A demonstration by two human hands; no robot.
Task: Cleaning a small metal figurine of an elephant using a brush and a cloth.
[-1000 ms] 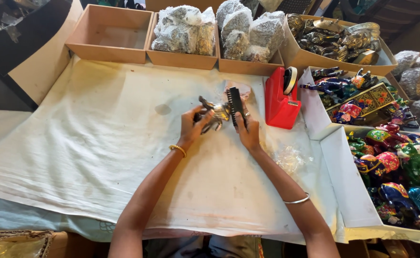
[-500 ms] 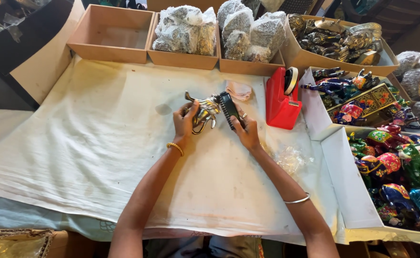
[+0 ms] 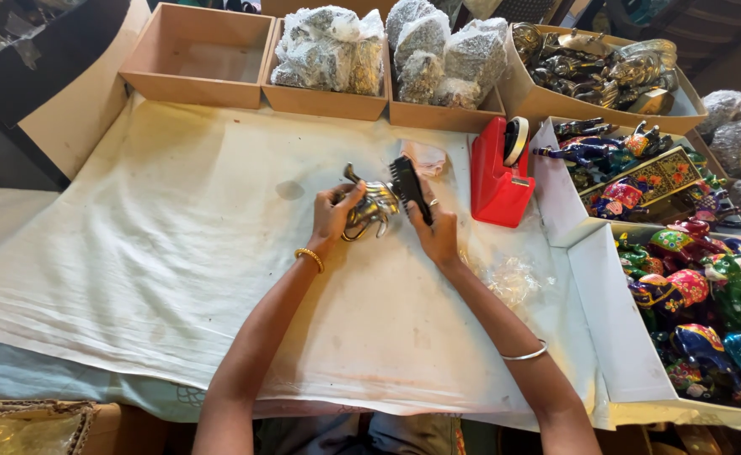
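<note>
My left hand grips a small shiny metal elephant figurine above the white cloth. Its trunk curls up at the left. My right hand holds a black brush with its bristles against the figurine's right side. Both hands are over the middle of the table, just left of a red tape dispenser.
An empty cardboard box and two boxes of wrapped bundles line the far edge. A box of metal figurines and trays of painted elephants fill the right side. A crumpled plastic bag lies near my right forearm.
The figurine has been turned in my left hand and moved slightly left. The brush has shifted along it, from upright to slanted.
</note>
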